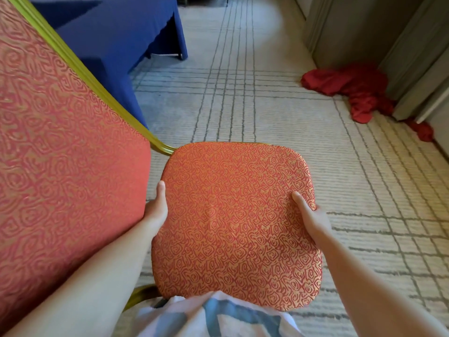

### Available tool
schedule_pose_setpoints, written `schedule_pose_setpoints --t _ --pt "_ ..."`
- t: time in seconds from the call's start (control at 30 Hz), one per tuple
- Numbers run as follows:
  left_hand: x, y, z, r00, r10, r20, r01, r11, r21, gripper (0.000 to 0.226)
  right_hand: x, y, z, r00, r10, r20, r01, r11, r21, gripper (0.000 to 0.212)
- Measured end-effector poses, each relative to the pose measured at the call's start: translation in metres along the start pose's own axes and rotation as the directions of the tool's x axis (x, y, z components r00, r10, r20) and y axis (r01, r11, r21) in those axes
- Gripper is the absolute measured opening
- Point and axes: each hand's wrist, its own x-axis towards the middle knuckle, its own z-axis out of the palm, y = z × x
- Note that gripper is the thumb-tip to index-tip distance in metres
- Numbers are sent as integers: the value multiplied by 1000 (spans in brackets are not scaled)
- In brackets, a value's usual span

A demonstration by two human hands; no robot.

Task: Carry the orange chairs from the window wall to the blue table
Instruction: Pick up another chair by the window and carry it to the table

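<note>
An orange patterned chair with a gold frame fills the lower left, its seat [233, 220] in front of me and its backrest [60, 154] rising at the left. My left hand [156, 207] grips the seat's left edge, thumb on top and fingers hidden underneath. On the opposite edge my right hand [309, 215] holds the seat the same way. The chair's legs are hidden from view. The blue table [116, 45], draped in a blue cloth down to the floor, stands ahead at the upper left, just beyond the backrest.
Pale carpet [267, 105] with grey grid lines stretches ahead and to the right. A crumpled red cloth [357, 91] lies on the floor at the right, against a grey wall and door frame [401, 57]. My white and blue shirt shows at the bottom.
</note>
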Motion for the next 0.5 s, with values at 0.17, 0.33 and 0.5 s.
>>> schedule_pose_setpoints --t 0.17,0.33,0.5 --pt "100 108 10 997 63 51 -66 996 55 95 86 -62 56 997 5 -76 0 998 59 63" --pt "170 194 20 997 41 62 -42 999 29 100 161 -149 84 996 -4 -89 2 1000 -17 56" --pt "239 263 45 994 7 108 -8 1000 11 99 244 -202 113 993 -15 -114 9 999 -51 64"
